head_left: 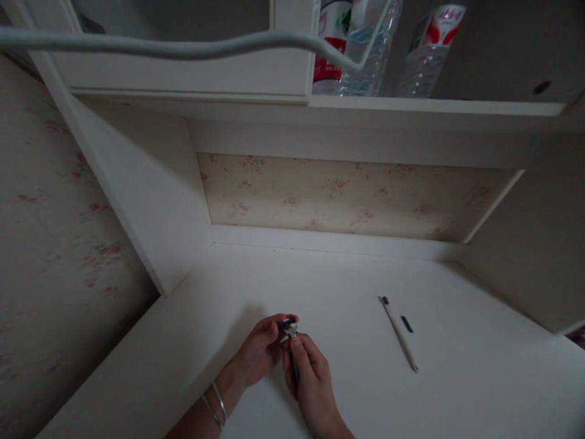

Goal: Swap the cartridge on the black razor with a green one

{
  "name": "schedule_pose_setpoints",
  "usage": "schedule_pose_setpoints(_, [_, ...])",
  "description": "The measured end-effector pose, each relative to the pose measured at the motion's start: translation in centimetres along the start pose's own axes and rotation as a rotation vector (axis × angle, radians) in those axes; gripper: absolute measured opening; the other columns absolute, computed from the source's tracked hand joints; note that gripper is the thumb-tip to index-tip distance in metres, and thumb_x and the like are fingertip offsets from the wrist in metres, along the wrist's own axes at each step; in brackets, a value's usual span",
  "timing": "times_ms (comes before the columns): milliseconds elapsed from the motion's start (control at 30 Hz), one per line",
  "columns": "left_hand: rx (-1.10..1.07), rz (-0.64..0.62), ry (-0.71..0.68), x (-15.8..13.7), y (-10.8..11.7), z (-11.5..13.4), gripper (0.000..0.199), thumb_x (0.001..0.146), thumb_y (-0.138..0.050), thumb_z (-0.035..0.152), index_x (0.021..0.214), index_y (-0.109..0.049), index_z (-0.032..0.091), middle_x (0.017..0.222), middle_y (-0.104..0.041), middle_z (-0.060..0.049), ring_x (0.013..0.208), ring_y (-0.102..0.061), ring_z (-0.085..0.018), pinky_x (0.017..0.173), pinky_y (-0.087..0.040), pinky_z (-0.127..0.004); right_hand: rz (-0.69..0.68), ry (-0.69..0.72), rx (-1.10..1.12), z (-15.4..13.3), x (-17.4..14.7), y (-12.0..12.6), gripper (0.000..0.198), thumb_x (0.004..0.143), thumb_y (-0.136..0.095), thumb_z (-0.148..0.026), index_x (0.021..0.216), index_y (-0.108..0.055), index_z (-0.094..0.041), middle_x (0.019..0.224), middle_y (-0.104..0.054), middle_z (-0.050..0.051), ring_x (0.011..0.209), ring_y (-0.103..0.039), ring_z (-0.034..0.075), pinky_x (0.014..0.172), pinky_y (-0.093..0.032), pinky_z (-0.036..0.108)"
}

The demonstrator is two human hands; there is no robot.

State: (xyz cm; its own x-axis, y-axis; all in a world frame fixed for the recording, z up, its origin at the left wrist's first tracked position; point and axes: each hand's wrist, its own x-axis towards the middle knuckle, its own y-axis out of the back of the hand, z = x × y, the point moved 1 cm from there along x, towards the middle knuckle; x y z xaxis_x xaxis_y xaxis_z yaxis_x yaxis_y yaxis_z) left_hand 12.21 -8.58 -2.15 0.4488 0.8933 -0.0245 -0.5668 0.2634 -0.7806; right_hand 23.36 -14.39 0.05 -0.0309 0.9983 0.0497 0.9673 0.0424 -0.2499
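Note:
Both my hands meet low in the middle, just above the white desk (356, 390). My left hand (258, 350) is closed on a small dark piece (286, 323), pinched between thumb and fingers. Wrapped in my right hand (313, 375) is a slim tool with a dark handle and a pale, shiny, forked head (291, 331). That head is right up against the dark piece; whether they are joined I cannot tell. Most of the handle is hidden by my fingers. To the right lies a slim white stick with a dark tip (401, 338), beside a short dark strip (406, 324).
A shelf unit stands over the back of the desk, with its side panel (150, 201) at left. Plastic bottles (425, 61) stand on the upper shelf. A pale bar or cable (183, 49) crosses the top of the view. Floral wallpaper (320, 195) shows behind.

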Motion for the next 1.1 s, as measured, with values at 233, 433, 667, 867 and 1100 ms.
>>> schedule_pose_setpoints(233, [-0.021,0.004,0.031,-0.21,-0.31,-0.06,0.02,0.068,-0.079,0.03,0.085,-0.072,0.022,0.105,-0.068,-0.005,0.081,-0.062,-0.013,0.072,-0.047,-0.023,0.005,-0.054,0.071,-0.07,0.38,-0.28,0.043,0.085,-0.053,-0.06,0.076,-0.052,-0.018,0.05,-0.034,-0.008,0.037,-0.023,0.006,0.033,-0.016,0.019])
schedule_pose_setpoints(433, [0.011,0.006,0.022,-0.1,-0.4,0.02,0.027,0.065,-0.082,0.03,0.089,-0.072,0.021,0.106,-0.067,-0.005,0.085,-0.062,-0.015,0.075,-0.048,-0.024,-0.008,-0.035,0.078,-0.05,0.43,-0.51,0.043,0.085,-0.053,-0.059,0.074,-0.053,-0.018,0.051,-0.035,-0.007,0.038,-0.023,0.006,0.034,-0.015,0.019])
schedule_pose_setpoints(667, [0.076,-0.012,-0.005,-0.02,-0.3,0.19,0.035,0.062,-0.083,0.031,0.092,-0.073,0.016,0.099,-0.07,-0.008,0.083,-0.063,-0.017,0.073,-0.048,-0.024,0.006,-0.054,0.078,0.36,0.6,-0.07,0.044,0.084,-0.054,-0.061,0.076,-0.056,-0.017,0.051,-0.036,-0.006,0.038,-0.023,0.006,0.034,-0.015,0.02])
schedule_pose_setpoints(867, [0.081,-0.073,0.017,-0.07,-0.56,0.5,0.037,0.06,-0.084,0.032,0.09,-0.074,0.012,0.094,-0.07,-0.009,0.086,-0.062,-0.016,0.077,-0.046,-0.021,-0.017,-0.049,0.102,0.01,0.59,0.16,0.045,0.08,-0.059,-0.061,0.076,-0.059,-0.016,0.048,-0.035,-0.007,0.037,-0.02,0.005,0.034,-0.013,0.02])
schedule_pose_setpoints(1100, [0.04,-0.074,0.004,-0.01,-0.11,0.48,0.019,0.06,-0.084,0.027,0.071,-0.074,0.016,0.1,-0.068,-0.005,0.088,-0.062,-0.016,0.074,-0.047,-0.021,-0.072,-0.066,0.165,-0.58,0.87,0.32,0.046,0.081,-0.06,-0.059,0.071,-0.056,-0.015,0.043,-0.038,-0.008,0.031,-0.022,0.003,0.031,-0.012,0.017])
